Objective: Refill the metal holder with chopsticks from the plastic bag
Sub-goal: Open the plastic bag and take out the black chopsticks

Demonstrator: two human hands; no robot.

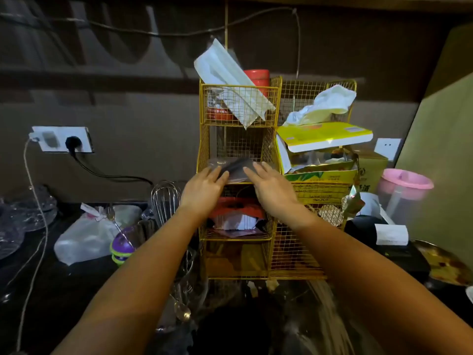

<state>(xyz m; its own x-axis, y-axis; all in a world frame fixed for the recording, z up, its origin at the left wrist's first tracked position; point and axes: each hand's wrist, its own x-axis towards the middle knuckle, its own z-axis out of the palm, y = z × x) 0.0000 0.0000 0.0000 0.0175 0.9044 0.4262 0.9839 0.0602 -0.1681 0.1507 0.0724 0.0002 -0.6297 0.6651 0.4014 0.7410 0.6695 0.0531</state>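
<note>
A clear plastic bag (236,167) with dark contents lies on the middle shelf of a yellow wire rack (271,254). Both my hands reach into that shelf. My left hand (204,187) rests on the bag's left end and my right hand (268,184) on its right side, fingers straight and flat on the plastic. I cannot see a thumb under the bag. Below my left forearm stands a metal wire holder (188,262) with spoons (182,312) and a whisk (165,198) in it. Pale blurred streaks (323,303), possibly chopsticks, show at the bottom right.
The rack holds a white packet (230,80), a red tin (257,76), a yellow tissue box (325,135) and red items (238,208). A milky jug (84,239), glass dishes (28,213) and a wall socket (62,139) are left. A pink-lidded pitcher (404,183) is right.
</note>
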